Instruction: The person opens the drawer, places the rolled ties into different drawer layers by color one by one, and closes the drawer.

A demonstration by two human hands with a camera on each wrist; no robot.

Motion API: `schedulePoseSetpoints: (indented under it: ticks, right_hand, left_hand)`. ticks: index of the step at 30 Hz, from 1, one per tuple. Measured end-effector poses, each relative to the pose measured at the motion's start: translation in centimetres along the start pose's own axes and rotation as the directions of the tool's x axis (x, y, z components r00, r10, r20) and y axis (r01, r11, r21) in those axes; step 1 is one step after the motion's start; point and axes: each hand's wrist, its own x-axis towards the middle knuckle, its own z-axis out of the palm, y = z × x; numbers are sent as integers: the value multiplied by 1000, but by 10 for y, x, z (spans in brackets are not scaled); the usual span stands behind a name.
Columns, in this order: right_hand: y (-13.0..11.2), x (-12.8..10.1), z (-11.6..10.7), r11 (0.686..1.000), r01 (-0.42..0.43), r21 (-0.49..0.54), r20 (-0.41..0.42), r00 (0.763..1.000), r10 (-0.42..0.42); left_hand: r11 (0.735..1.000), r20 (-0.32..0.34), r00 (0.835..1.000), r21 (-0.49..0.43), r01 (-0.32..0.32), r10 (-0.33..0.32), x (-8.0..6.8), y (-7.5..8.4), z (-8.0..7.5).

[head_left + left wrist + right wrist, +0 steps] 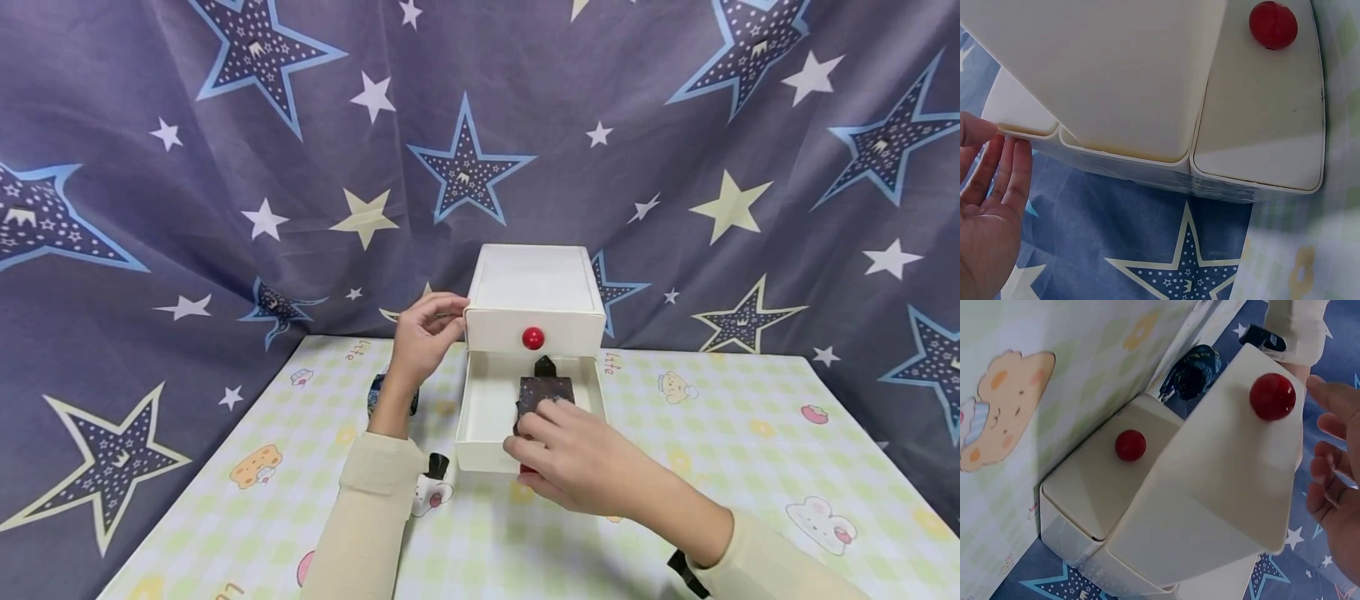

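A white drawer unit (pixel 536 279) stands on the table with its middle drawer (pixel 480 452) pulled out. Straight fingers of my left hand (pixel 427 337) touch the unit's upper left front corner; in the left wrist view they lie along its side. My right hand (pixel 573 454) is by the front of the pulled-out drawer, fingers loosely bent. The right wrist view shows it apart from that drawer's red knob (pixel 1272 397), holding nothing. Inside the drawer lies a dark speckled square thing (pixel 546 390) with a black pointed piece (pixel 545 367); its kind is unclear, and my right hand partly covers it.
The closed top drawer has a red knob (pixel 532 337), and the bottom drawer (pixel 1260 119) is closed. A rolled, dark blue patterned thing (pixel 1194 372) rests left of the unit. The table wears a checked cloth (pixel 712 433); a starry curtain (pixel 300 208) hangs behind.
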Motion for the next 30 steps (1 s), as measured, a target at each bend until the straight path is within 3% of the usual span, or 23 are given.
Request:
schedulePoseSetpoints:
  ticks: [15, 22, 30]
  right_hand:
    - [-18, -4, 12, 982, 110, -151, -24, 993, -115]
    - [-22, -10, 17, 978, 119, -169, 46, 993, -113]
    - [-25, -14, 21, 976, 107, -192, 47, 994, -99]
  left_hand:
    - [1000, -1, 1000, -4, -4, 4, 0, -4, -1]
    - [1000, -1, 1000, -1, 1, -1, 0, 0, 0]
    - [1000, 2, 1000, 5, 3, -3, -1, 0, 0]
